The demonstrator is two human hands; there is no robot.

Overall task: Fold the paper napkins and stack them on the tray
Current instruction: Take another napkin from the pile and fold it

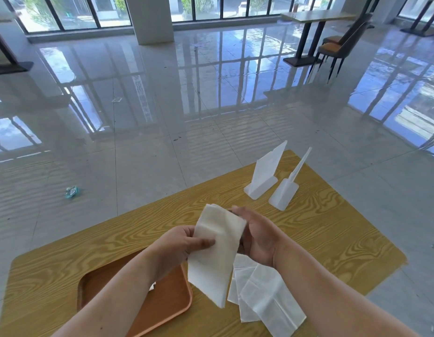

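Glossy grey tiled floor [162, 142] under tall windows, with a crumpled teal wrapper [71, 192] on it to the left. Nearer, yellow wood-grain table [320, 239] with rounded corners. Raised above its middle, clear of the top: white folded paper napkin [216, 251], a long strip slanting down toward the camera. Left hand [177, 246] pinching its left edge, thumb across the front, fingers behind. Right hand [257, 237] palm up behind the right edge, fingertips curled onto the upper corner, grasping too. Beneath the right wrist, flat on the table, loose heap of white unfolded paper napkins [264, 295], overlapping. Left of those, orange-brown plastic tray [167, 305], partly under the left forearm; small white scrap on it beside the forearm, too hidden to identify. Toward the far right corner, two white plastic stands [264, 176], upright, just beside each other.
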